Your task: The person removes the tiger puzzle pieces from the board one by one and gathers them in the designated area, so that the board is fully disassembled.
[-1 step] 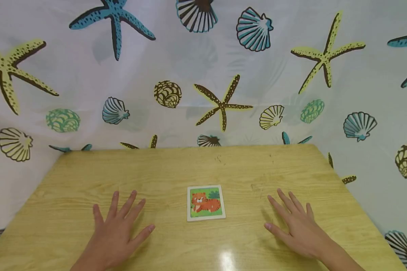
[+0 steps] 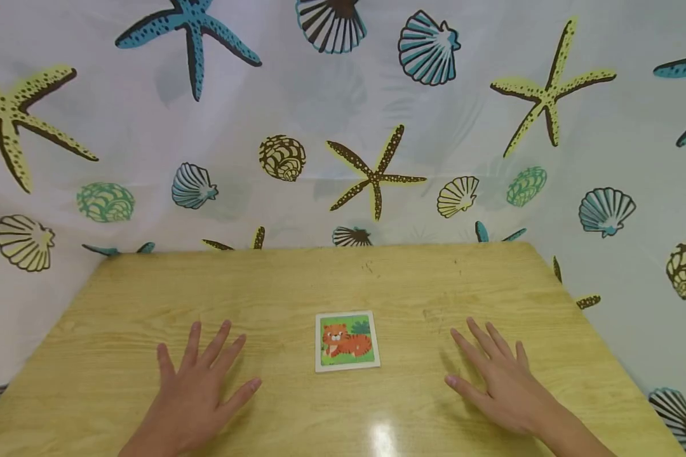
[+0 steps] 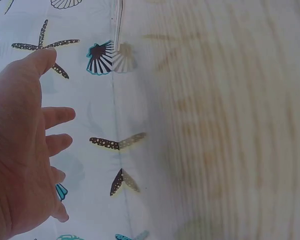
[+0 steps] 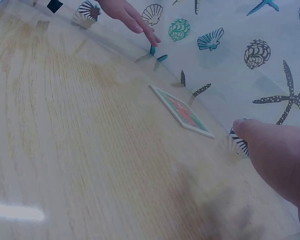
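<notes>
The picture tile [image 2: 347,341] lies on the table [image 2: 343,279] between the left hand [image 2: 191,393] and the right hand [image 2: 503,387], apart from both and roughly level with their fingers, while the cloth [image 2: 286,219] hangs behind the table's far edge and beyond its left and right sides.

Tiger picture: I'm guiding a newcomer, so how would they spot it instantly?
Find the wooden table before the seashell-print cloth. Between the left hand and right hand lies the square, white-bordered tiger picture; only it shows an orange animal on green.
</notes>
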Tool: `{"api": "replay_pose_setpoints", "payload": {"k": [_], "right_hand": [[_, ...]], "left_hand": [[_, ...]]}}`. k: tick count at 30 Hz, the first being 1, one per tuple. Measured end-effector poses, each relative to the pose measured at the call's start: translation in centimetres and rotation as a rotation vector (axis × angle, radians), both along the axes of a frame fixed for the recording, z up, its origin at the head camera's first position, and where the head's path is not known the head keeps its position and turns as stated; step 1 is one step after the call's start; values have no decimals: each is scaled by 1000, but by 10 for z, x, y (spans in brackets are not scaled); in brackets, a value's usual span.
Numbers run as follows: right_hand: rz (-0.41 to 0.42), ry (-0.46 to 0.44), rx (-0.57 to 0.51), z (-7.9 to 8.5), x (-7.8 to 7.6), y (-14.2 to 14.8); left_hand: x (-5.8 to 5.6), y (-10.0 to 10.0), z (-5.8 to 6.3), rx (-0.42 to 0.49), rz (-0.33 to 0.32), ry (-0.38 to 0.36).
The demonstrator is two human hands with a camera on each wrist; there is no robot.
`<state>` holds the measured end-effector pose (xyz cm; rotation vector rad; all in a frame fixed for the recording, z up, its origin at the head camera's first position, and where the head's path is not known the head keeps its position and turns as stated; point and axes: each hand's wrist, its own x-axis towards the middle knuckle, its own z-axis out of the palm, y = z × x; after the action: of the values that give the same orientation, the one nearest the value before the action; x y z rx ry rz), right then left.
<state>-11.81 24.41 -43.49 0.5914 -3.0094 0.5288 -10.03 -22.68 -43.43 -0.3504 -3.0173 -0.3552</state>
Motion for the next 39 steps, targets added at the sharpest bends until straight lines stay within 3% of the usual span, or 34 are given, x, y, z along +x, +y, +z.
{"api": "replay_pose_setpoints", "payload": {"k": [11,20,29,39], "right_hand": [[6,-9,-5,2,-1,-2],[7,-44,-12,-2,-3,-5],[31,-6,-11,2,-7,-10],[60,2,-30,-4,-13,-20]], "left_hand": [[-3,6,2,-22,-15,4],[0,8,-3,19,-11,-13],[-4,22,0,45,-34,11],[-9,35,-5,84,-58,9]]}}
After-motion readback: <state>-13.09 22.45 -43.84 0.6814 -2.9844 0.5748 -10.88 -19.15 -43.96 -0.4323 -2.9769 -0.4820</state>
